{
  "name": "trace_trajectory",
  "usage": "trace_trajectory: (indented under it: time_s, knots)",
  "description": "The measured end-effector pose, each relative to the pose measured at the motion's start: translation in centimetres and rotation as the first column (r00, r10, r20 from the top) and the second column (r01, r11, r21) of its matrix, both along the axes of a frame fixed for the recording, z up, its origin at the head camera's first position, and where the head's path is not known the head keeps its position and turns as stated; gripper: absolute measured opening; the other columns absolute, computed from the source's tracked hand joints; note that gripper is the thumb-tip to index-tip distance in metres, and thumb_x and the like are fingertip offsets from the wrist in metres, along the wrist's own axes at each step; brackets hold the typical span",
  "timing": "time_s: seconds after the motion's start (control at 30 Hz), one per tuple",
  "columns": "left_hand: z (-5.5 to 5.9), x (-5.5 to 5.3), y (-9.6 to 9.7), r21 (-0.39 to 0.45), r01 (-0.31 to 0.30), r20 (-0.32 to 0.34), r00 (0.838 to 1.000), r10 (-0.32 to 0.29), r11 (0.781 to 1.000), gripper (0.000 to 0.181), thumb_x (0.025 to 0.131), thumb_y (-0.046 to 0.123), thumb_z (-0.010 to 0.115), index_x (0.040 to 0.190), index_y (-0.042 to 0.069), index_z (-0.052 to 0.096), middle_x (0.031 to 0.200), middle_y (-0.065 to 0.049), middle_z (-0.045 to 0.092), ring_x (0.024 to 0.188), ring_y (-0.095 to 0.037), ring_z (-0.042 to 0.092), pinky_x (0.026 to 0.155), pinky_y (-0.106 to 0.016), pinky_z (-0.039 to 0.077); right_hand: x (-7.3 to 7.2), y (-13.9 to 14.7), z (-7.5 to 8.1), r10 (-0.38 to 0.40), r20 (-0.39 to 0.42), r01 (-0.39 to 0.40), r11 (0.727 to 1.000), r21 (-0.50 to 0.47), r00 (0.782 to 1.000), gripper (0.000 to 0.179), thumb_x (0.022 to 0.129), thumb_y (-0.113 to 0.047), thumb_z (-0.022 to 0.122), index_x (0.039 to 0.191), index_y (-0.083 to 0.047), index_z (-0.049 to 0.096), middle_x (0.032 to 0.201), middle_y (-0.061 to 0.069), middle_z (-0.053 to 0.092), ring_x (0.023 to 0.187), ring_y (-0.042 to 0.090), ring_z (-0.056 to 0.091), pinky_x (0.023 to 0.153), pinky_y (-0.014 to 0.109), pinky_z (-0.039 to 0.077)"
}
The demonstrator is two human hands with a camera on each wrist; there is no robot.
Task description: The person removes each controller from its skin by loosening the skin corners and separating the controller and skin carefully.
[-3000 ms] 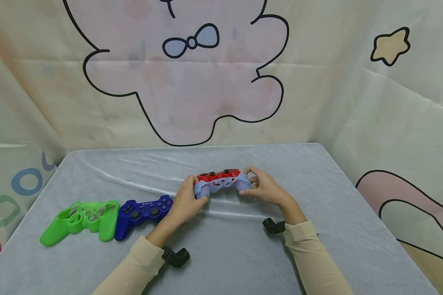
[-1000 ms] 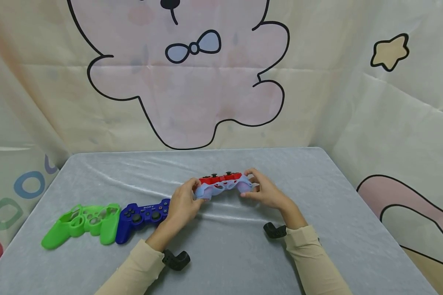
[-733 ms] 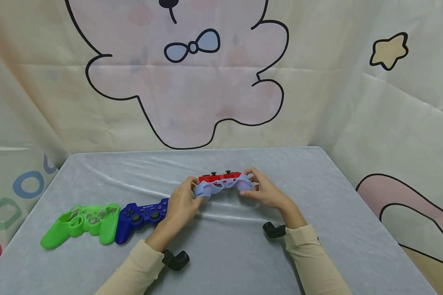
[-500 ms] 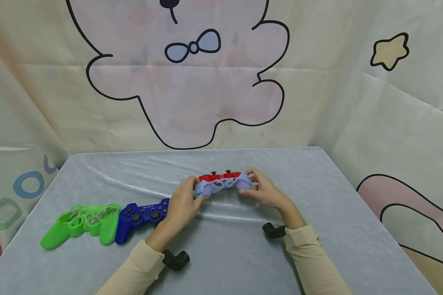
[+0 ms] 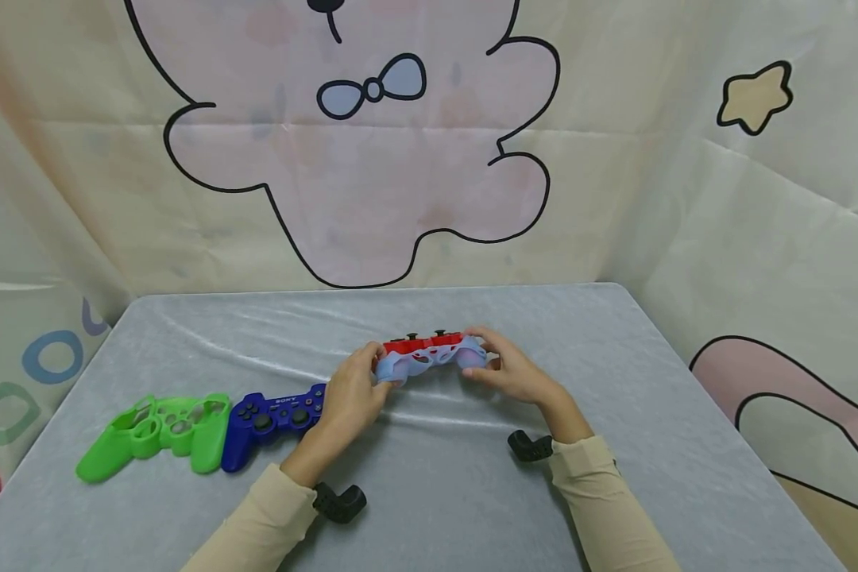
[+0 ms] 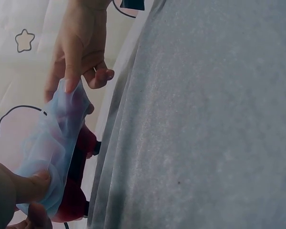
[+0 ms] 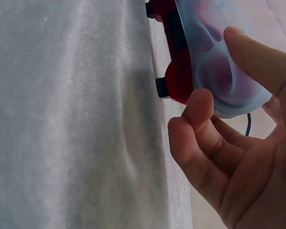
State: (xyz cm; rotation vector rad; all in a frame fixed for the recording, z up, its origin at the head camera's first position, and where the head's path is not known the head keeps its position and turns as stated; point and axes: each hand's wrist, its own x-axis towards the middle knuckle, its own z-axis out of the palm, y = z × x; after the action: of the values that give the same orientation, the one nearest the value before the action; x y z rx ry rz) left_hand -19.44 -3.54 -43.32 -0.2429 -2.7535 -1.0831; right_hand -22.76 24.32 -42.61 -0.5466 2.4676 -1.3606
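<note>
A red game controller (image 5: 423, 343) with dark thumbsticks is held up over the middle of the table, its lower side and grips inside a translucent pale blue silicone cover (image 5: 418, 364). My left hand (image 5: 353, 393) grips the covered left end, thumb (image 6: 35, 185) pressing on the cover. At the other end my right hand (image 5: 511, 369) holds the cover between thumb (image 7: 257, 59) and curled fingers, with a fingertip at the red upper edge. In the right wrist view, the thin cover (image 7: 229, 81) wraps a grip while the red body (image 7: 178, 67) stands bare beside it.
Left of my left hand, a blue controller (image 5: 275, 421) lies on the grey cloth-covered table (image 5: 429, 508), partly hidden by that hand. Touching its side is a bright green silicone cover (image 5: 160, 433). A printed curtain (image 5: 615, 199) hangs behind the table.
Over three seconds the red controller has tilted, showing less of its button face and more thumbstick profile. In the last half second my right fingertips have shifted inward along its top edge.
</note>
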Motion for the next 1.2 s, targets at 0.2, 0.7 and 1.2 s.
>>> trace_trajectory:
  time_s: [0.2, 0.7, 1.2]
  knots:
    - [0.3, -0.03, -0.14, -0.021, -0.012, 0.015, 1.0, 0.012, 1.0, 0.031, 0.081, 0.019, 0.085, 0.1, 0.017, 0.061, 0.086, -0.002, 0.063, 0.072, -0.019, 0.054, 0.059, -0.032, 0.039, -0.08, -0.19, 0.13, -0.009, 0.01, 0.009, 1.0, 0.009, 1.0, 0.061, 0.097, -0.013, 0.068, 0.149, -0.012, 0.037, 0.145, 0.031, 0.043, 0.074, 0.022, 0.062, 0.067, 0.034, 0.053]
    - [0.06, -0.17, -0.14, -0.082, 0.062, -0.014, 0.998, -0.063, 0.995, 0.033, 0.076, 0.014, 0.089, 0.09, 0.013, 0.058, 0.08, -0.002, 0.062, 0.07, -0.017, 0.051, 0.062, -0.033, 0.043, 0.0, -0.52, 0.03, -0.054, -0.029, 0.055, 0.998, 0.042, 0.998, 0.037, 0.094, -0.009, 0.071, 0.12, -0.007, 0.044, 0.113, 0.021, 0.054, 0.064, 0.017, 0.055, 0.06, 0.027, 0.047]
    - [0.16, -0.4, -0.37, -0.076, 0.076, 0.042, 0.996, -0.073, 0.994, 0.034, 0.077, 0.018, 0.089, 0.091, 0.012, 0.058, 0.082, -0.003, 0.06, 0.072, -0.018, 0.051, 0.062, -0.032, 0.041, 0.08, -0.43, 0.4, -0.1, -0.042, 0.104, 0.988, 0.117, 0.994, 0.044, 0.091, -0.014, 0.076, 0.122, -0.01, 0.046, 0.115, 0.02, 0.057, 0.065, 0.016, 0.052, 0.063, 0.028, 0.046]
